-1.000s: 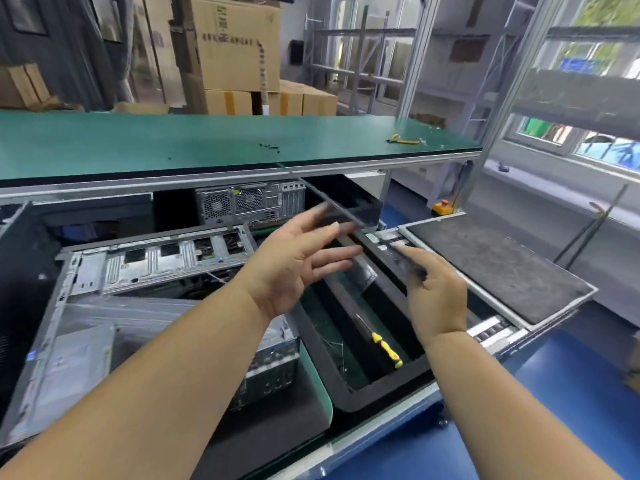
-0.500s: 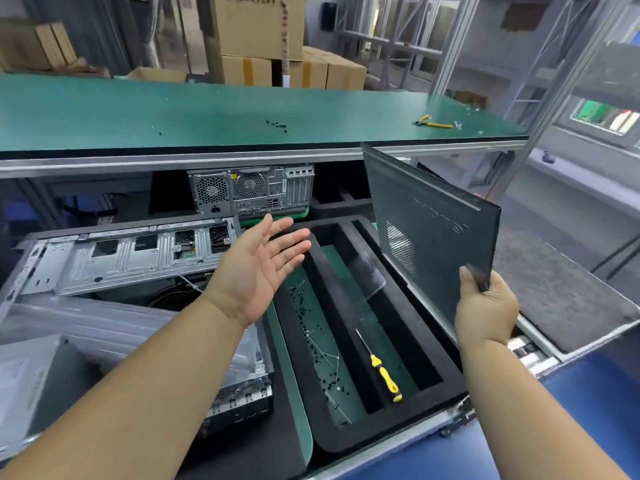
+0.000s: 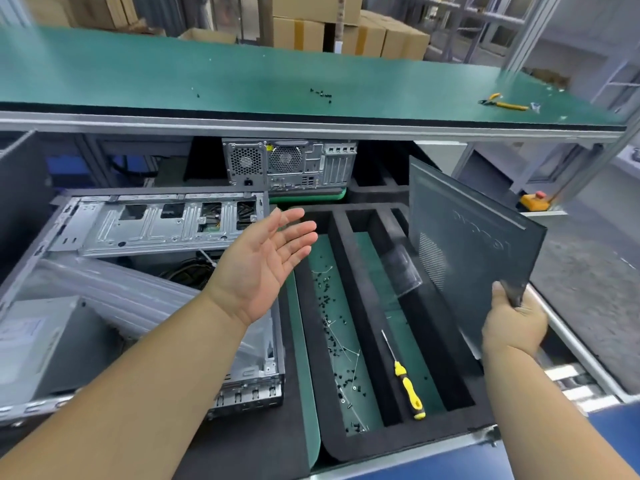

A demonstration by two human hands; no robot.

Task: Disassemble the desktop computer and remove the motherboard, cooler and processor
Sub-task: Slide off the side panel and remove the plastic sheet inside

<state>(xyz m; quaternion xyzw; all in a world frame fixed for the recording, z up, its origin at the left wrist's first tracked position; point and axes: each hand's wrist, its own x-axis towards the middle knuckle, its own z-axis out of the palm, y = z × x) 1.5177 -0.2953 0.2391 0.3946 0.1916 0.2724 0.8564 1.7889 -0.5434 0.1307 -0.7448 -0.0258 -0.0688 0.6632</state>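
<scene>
From the head view, the open computer case lies on its side on the lower bench, its left part cut off by the picture's edge; the inside is mostly covered by a metal drive frame and a grey box, so no motherboard, cooler or processor can be made out, only a dark tangle of cables. The left hand hovers over the case's right end, palm up, fingers straight and spread, holding nothing. Right of the case sits a black foam tray with loose screws in its near channel and a yellow-handled screwdriver in the next. Over the tray's right side the right hand grips the lower corner of a dark side panel, held tilted on edge; the panel hides the fingers on its far side and the tray's right rim. Faint markings on the panel are unreadable. Behind the case stands a second computer, its top hidden under the upper green bench, which carries yellow pliers.
</scene>
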